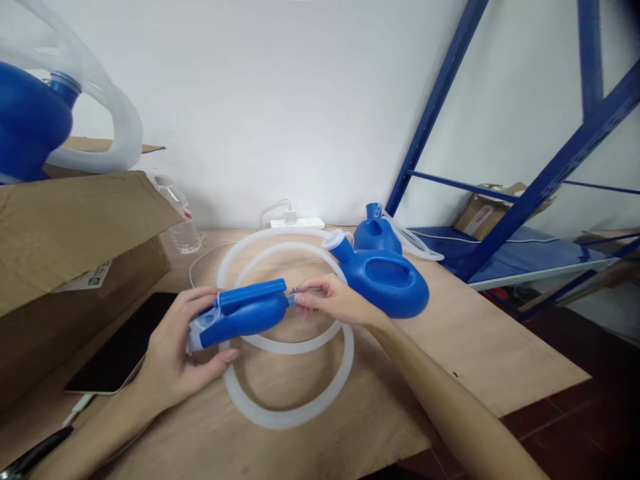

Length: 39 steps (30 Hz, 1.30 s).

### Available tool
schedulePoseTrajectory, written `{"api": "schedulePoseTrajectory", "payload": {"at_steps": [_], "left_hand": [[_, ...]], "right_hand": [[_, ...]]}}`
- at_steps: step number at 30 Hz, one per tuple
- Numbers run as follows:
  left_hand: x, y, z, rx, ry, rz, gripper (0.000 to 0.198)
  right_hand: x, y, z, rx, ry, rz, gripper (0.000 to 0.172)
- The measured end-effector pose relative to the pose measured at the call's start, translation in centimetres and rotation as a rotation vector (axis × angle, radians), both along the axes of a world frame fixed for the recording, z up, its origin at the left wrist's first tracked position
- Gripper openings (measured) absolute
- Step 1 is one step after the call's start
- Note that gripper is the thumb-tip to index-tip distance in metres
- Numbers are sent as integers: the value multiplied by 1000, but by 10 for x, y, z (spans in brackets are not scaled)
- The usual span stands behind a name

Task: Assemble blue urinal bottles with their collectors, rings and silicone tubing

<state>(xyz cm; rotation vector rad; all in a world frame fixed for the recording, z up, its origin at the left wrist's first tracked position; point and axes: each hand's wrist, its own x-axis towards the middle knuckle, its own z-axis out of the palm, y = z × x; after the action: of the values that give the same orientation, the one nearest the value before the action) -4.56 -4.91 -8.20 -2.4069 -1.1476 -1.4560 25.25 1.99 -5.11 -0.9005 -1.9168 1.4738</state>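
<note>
Left hand point(173, 360): grasping urinal bottle point(256, 316);
Right hand point(340, 300): pinching clear piece point(291, 300), bottle's three o'clock;
Bottle: seemingly unfinished; hose point(285, 419) coiled

The light is bright and even on the white wall point(280, 113) behind the table point(490, 353), while the floor point(560, 427) right of it is quite dim. Soft shadows lie on the table, and pale glare shows on the blue shelf point(525, 253) at its right. The carton point(90, 233) at the table's left looks stretched and slightly blurred.
</note>
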Motion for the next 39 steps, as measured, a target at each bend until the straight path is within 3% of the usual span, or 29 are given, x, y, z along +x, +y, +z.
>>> {"api": "schedulePoseTrajectory", "payload": {"at_steps": [3,6,7,8,11,13,16,18,22,26,29,34,39], "left_hand": [[2,-2,19,-273,14,-57,53],[13,-2,52,-465,23,60,46],[20,0,65,-491,48,66,53],[29,3,77,-514,109,25,59],[61,21,107,-663,309,-44,51],[82,37,116,-764,468,16,57],[104,63,114,-862,714,90,50],[109,76,106,-918,788,47,42],[102,89,93,-973,694,-124,37],[95,88,86,-989,579,-221,44],[95,84,84,-940,537,-263,40],[94,81,79,-716,629,-240,29],[90,82,73,-604,663,-216,27]], "right_hand": [[6,-1,-4,39,17,-22,30],[9,-4,-8,30,9,-45,30],[9,-5,-9,26,1,-57,31],[9,-5,-10,29,-5,-73,31],[5,-7,-15,44,-12,-120,32],[2,-7,-18,33,-7,-140,31],[1,-5,-24,17,-5,-151,30],[3,-2,-28,3,-6,-161,31],[6,3,-30,-78,18,-172,38],[4,2,-28,-155,66,-192,39],[3,-1,-28,-144,102,-222,35],[3,-4,-28,-95,102,-238,33],[3,-4,-28,-81,90,-279,33]]}}
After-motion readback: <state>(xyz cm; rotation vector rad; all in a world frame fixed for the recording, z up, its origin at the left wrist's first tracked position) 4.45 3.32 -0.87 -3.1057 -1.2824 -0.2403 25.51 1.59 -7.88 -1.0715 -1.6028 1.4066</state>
